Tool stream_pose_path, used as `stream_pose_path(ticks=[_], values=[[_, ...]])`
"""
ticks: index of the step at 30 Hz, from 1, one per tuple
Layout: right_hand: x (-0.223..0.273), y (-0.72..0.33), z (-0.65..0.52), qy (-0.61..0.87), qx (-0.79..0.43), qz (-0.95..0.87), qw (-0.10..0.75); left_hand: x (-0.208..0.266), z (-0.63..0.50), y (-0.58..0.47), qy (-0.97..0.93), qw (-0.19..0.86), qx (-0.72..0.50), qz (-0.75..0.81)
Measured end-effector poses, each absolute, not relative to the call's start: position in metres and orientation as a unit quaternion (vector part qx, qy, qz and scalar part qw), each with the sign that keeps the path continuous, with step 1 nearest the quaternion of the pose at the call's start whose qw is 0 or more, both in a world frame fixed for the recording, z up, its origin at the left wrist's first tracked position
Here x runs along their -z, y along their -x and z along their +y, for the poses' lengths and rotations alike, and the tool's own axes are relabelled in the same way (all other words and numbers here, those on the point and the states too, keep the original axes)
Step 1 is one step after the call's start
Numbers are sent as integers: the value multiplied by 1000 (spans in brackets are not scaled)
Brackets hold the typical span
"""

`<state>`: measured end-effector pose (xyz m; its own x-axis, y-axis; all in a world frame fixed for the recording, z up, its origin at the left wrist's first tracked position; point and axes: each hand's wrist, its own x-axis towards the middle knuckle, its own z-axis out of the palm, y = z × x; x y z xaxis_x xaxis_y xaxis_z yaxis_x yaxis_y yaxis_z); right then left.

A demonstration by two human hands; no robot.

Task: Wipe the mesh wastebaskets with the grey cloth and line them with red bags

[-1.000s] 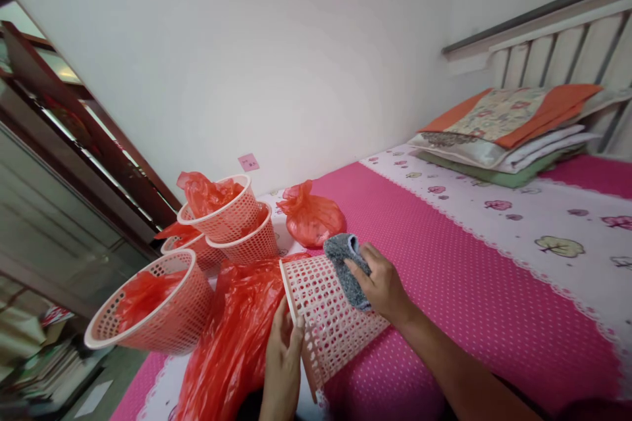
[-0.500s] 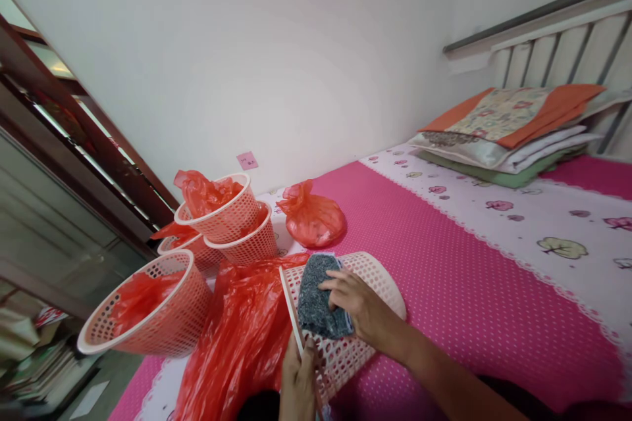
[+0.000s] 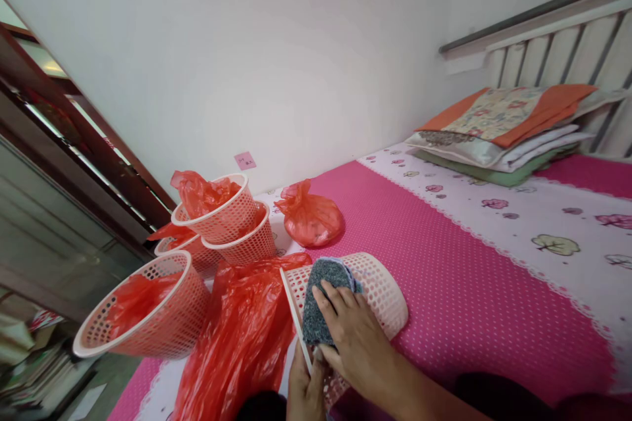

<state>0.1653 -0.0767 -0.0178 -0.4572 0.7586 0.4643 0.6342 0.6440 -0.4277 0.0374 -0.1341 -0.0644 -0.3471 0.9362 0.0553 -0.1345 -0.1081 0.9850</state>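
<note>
A pale plastic basket [image 3: 382, 283] with a holed wall lies on its side on the bed. My left hand [image 3: 307, 381] grips its rim from below, thumb on the rim. Pressed against the basket's outer wall is a dark grey-green cleaning cloth [image 3: 318, 312] with a light edge. My right hand [image 3: 353, 329] lies over this cloth, its fingers curled onto it. Just left of the basket, a loose red plastic bag [image 3: 237, 329] spreads across the bed.
Several similar baskets [image 3: 185, 316] holding red bags stand at the left, one stacked on top of others. A tied, filled red bag [image 3: 313, 217] sits near the wall. Folded bedding [image 3: 498, 128] is piled by the headboard. The bed [image 3: 474, 296] has a pink dotted cover.
My right hand and the cloth have shifted slightly, the hand now lying flatter and lower over the cloth. My left hand still holds the rim.
</note>
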Motion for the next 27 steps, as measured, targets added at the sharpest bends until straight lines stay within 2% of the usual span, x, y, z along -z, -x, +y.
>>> stream_pose_path(ticks=[4, 10, 13, 20, 27], values=[[21, -169, -76, 387, -61, -865, 312, 75, -139, -32, -391, 411, -632, 528], [17, -179, -77, 237, -132, -904, 329, 73, -145, -27, -434, 394, -620, 522], [17, -180, -76, 234, -141, -906, 324, 73, -148, -28, -425, 394, -616, 533], [16, -174, -78, 239, -136, -907, 318, 71, -156, -36, -373, 468, -598, 533], [23, -176, -60, 290, -119, -894, 321, 72, -164, -44, -394, 437, -590, 553]])
